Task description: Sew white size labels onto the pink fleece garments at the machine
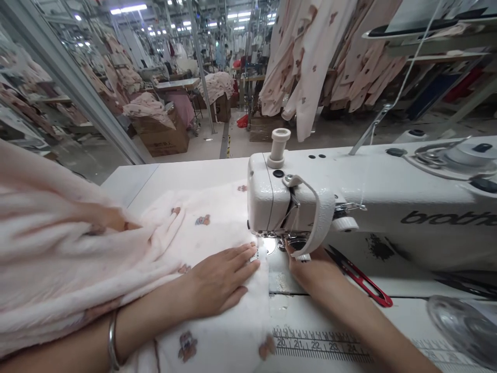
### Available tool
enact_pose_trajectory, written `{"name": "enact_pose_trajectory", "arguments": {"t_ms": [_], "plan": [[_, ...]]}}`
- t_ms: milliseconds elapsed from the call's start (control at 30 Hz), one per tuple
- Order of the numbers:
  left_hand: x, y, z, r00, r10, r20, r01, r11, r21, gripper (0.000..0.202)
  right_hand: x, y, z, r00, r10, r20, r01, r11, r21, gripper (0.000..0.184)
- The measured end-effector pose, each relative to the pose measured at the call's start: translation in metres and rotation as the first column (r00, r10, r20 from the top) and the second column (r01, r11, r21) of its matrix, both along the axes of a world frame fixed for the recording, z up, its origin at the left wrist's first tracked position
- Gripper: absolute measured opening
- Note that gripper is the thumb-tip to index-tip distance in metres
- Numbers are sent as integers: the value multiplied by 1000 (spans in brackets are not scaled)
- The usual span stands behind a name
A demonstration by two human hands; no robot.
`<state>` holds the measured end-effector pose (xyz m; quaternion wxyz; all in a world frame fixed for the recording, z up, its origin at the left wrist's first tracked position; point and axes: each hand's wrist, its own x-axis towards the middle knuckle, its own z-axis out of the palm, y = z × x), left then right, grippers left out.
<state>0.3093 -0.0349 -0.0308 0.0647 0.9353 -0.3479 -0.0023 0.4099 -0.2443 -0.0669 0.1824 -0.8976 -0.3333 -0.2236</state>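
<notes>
A pale pink fleece garment [202,228] printed with small bears lies across the white sewing table and bunches up at the left. My left hand [221,280] lies flat on it, fingers stretched toward the needle, open. A white sewing machine [349,207] stands at the right. My right hand [314,272] reaches under the machine head beside the presser foot [272,243]; its fingertips are hidden behind the machine's white guard.
Red thread snips [363,282] lie on the machine bed right of my right hand. A printed ruler scale [318,344] runs along the table's front edge. Hanging pink garments [310,57], cardboard boxes [163,137] and other workstations fill the factory floor behind.
</notes>
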Motion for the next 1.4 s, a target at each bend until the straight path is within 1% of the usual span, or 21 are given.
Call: {"name": "enact_pose_trajectory", "arguments": {"t_ms": [100, 133, 200, 300, 433, 733, 900, 1067, 1233, 1300, 1400], "plan": [[-1, 1, -1, 1000, 5, -1, -5, 1000, -17, 43, -39, -8, 1, 998, 66, -3, -66, 996, -64, 43], [-1, 1, -1, 1000, 8, -1, -8, 1000, -26, 43, -50, -10, -1, 997, 78, -6, -78, 994, -72, 48], [-2, 1, -2, 1000, 12, 2, -12, 999, -45, 43, -67, -11, -5, 994, 106, -4, -106, 993, -61, 52], [-2, 1, -3, 1000, 14, 0, -14, 999, -47, 46, -79, -8, -13, 989, 150, 21, -149, 988, -33, 49], [-1, 0, -2, 1000, 7, -4, -8, 999, -34, 46, -81, -5, -16, 987, 145, 70, -144, 989, -17, 45], [0, -1, -3, 1000, -3, 24, 4, 1000, -13, 45, -80, -4, -17, 987, 143, 67, -142, 990, -24, 43], [-1, 0, -3, 1000, -5, 24, 5, 1000, -6, 45, -82, -4, -17, 989, 132, 67, -131, 991, -15, 49], [-2, 0, -3, 1000, -1, 21, 1, 1000, -9, 45, -81, -3, -17, 988, 136, 70, -136, 991, 4, 43], [-1, 0, -4, 1000, 12, 15, -12, 1000, -20, 47, -80, -3, -16, 987, 139, 86, -141, 990, 23, 42], [-2, 0, -6, 1000, 13, 5, -13, 1000, -9, 47, -79, -2, -15, 988, 132, 74, -135, 990, 39, 43], [-3, 0, -7, 1000, 22, -8, -22, 1000, 16, 48, -80, -1, -14, 993, 118, -7, -118, 992, 38, 45]]}}
